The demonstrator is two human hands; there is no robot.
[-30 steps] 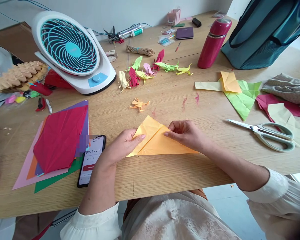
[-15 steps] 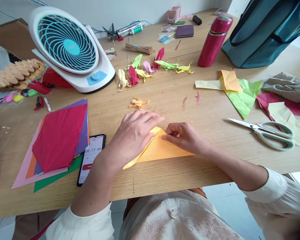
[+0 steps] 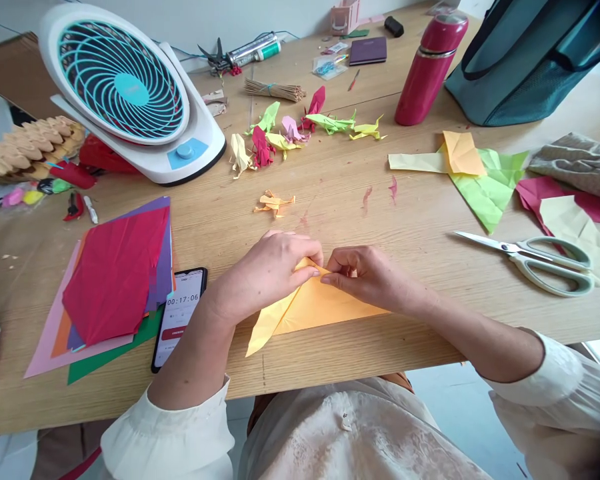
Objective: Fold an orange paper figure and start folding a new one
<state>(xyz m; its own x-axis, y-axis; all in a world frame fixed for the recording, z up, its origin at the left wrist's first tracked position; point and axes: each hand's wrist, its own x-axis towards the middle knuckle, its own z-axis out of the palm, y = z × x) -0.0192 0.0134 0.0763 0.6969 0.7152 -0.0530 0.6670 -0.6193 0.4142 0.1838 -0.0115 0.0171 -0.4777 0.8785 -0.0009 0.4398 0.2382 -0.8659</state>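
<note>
A folded sheet of orange paper [image 3: 325, 303] lies near the table's front edge, its left side turned over in a narrow flap. My left hand [image 3: 275, 267] pinches the top of that flap between thumb and fingers. Close beside it, my right hand [image 3: 363, 273] grips the paper's upper corner, thumb on top and fingers curled. The fingertips of both hands nearly meet there and partly hide the corner. Just beyond them lies a small orange folded-paper figure [image 3: 274, 202], touched by neither hand.
Left of my arm lie a phone [image 3: 180, 320] showing a timer and a stack of coloured paper [image 3: 115, 280]. Scissors [image 3: 535, 260] rest at the right near paper scraps [image 3: 490, 183]. Farther back stand a fan [image 3: 130, 93], several paper figures [image 3: 330, 123], a red flask [image 3: 430, 73] and a bag [image 3: 520, 67].
My left hand has closed from a loose, spread pose into a pinch at the paper's top corner. The left flap now shows wider and reaches lower. My right hand has barely moved.
</note>
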